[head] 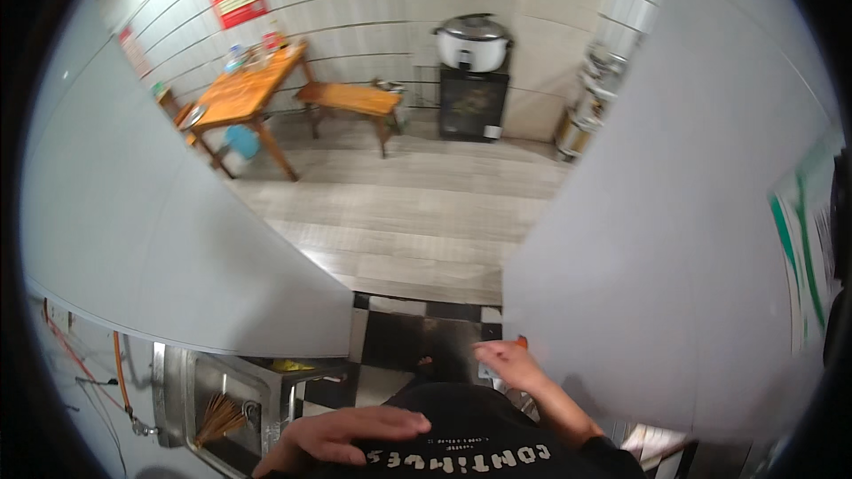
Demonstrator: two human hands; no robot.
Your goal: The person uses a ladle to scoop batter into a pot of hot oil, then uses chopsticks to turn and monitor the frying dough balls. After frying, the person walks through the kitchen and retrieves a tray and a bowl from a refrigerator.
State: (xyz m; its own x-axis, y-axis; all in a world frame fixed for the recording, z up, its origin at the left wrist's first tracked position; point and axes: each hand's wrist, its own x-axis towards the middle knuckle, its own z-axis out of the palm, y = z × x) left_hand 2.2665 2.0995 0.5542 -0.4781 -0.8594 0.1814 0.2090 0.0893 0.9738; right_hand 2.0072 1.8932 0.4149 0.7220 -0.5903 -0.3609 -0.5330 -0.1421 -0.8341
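My left hand (363, 431) hovers in front of my black shirt (466, 426), palm down. Its fingers lie straight and its thumb stands apart, with nothing held. Farther forward, my right hand (509, 364) is raised beside the right-hand white wall panel (639, 266), fingers extended and no object visible in it. A small orange thing (522, 342) shows just behind its knuckles; what it is cannot be made out. At lower left, a steel sink (176, 399) holds a bundled bamboo wok brush (219, 418).
A doorway between the left panel (166, 233) and right panel leads onto a wood-look floor (413, 213). Beyond stand a wooden table (246, 90), a bench (349, 98) and a large rice cooker (471, 46) on a black cabinet (474, 106). Checkered tiles (383, 386) lie below me.
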